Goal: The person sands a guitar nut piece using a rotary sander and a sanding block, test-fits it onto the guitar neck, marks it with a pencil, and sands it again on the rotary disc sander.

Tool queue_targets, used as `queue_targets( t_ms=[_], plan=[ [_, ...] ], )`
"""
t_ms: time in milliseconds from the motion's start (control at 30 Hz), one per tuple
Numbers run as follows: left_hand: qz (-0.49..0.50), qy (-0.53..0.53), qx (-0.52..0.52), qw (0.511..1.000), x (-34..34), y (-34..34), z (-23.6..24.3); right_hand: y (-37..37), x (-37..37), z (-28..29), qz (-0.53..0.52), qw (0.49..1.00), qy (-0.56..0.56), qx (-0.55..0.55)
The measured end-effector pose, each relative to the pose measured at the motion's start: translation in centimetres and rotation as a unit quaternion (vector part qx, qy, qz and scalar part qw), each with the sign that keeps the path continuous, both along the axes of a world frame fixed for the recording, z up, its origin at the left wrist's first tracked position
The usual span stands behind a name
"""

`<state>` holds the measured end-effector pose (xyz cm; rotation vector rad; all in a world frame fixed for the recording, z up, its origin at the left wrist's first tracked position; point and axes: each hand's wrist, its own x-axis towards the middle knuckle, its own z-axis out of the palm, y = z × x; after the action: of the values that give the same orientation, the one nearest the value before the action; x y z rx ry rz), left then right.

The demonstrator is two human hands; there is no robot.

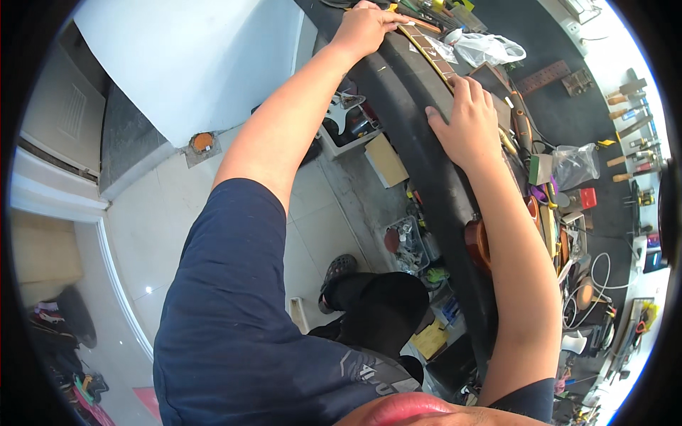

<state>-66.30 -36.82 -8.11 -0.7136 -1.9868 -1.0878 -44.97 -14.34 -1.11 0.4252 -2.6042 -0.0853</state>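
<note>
A guitar lies along the dark bench edge. Its narrow fretboard (432, 55), with pale inlays and a yellowish edge, runs from beside my left hand to beneath my right hand. My left hand (361, 31) is at the far end of the neck, thumb and fingers drawn together near a small white piece; what they hold is too small to make out. Lower on the neck rests my right hand (469, 122), fingers stretched over it and thumb spread toward me. The reddish-brown guitar body (478, 243) is partly hidden behind my right forearm.
Tools, a white plastic bag (490, 48) and a clear bag (574, 165) crowd the bench's far side. More tools hang on the wall. Below the near edge stand a parts bin (406, 245) and a cardboard box (386, 160). A white wall panel (192, 64) rises at left.
</note>
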Motion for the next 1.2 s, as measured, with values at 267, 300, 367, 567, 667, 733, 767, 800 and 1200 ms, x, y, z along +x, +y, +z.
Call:
queue_targets(
  t_ms=[267, 300, 367, 567, 667, 733, 767, 800, 1200],
  plan=[
    [0.013, 0.002, 0.001, 1.0, 0.8, 0.3, -0.5, -0.1, -2.4, 2.1, -0.032, 0.998, -0.055, -0.024],
    [0.014, -0.009, 0.009, 1.0, 0.9, 0.3, -0.7, 0.0, -4.0, 2.9, -0.031, 0.994, -0.089, -0.055],
    [0.017, -0.03, 0.027, 0.999, 1.0, 0.3, -0.9, -0.5, -7.3, 3.1, -0.011, 0.995, -0.054, -0.078],
    [0.027, 0.081, 0.028, 0.996, 0.6, 0.2, -1.6, -3.8, -16.2, 2.8, 0.003, 0.983, -0.055, -0.177],
    [0.044, 0.08, 0.015, 0.996, 0.3, 0.2, -2.1, -5.2, -17.4, 3.1, 0.029, 0.975, -0.095, -0.201],
    [0.031, 0.077, 0.017, 0.996, 0.0, 0.2, -2.3, -5.9, -17.7, 3.4, -0.015, 0.958, -0.121, -0.259],
    [0.036, 0.082, 0.014, 0.996, -0.1, 0.2, -2.4, -6.0, -17.6, 3.4, 0.009, 0.947, -0.14, -0.287],
    [0.04, 0.087, 0.01, 0.995, -0.3, 0.2, -2.5, -6.0, -17.6, 3.4, 0.033, 0.934, -0.16, -0.317],
    [0.051, 0.06, 0.074, 0.994, 0.4, 0.1, -2.8, -4.1, -19.7, 2.3, 0.053, 0.877, -0.23, -0.419]
  ],
)
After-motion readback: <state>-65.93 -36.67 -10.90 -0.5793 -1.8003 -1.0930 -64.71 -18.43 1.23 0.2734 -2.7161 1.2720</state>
